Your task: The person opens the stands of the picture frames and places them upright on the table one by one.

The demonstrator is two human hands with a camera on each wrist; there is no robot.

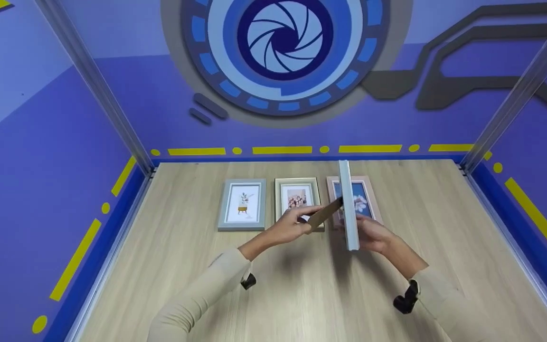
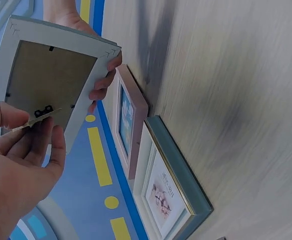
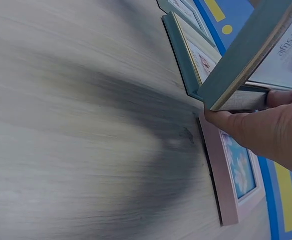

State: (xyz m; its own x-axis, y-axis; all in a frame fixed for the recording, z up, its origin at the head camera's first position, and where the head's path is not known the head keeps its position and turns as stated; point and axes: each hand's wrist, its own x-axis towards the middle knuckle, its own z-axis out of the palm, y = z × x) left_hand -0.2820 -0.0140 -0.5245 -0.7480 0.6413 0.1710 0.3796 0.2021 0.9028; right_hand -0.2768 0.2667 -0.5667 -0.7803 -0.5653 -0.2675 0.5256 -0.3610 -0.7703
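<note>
My right hand (image 1: 374,234) grips a picture frame (image 1: 349,213) by its edge, holding it upright and edge-on above the table. The frame's brown backing board (image 2: 51,75) shows in the left wrist view, with a small black hinge (image 2: 43,111) on it. From that hinge a brown stand leg (image 1: 325,213) sticks out, pinched between the thumb and fingers of my left hand (image 1: 288,226). In the right wrist view, part of the held frame's front (image 3: 285,55) shows printed lettering and pale flowers.
Three picture frames lie face up in a row: a grey-blue one (image 1: 221,213) at left, a gold-edged one (image 1: 318,190) in the middle and a pink one (image 1: 372,194) at right, partly behind the held frame. They lie on a wood-grain table (image 1: 292,294) with a purple wall (image 1: 150,104) behind.
</note>
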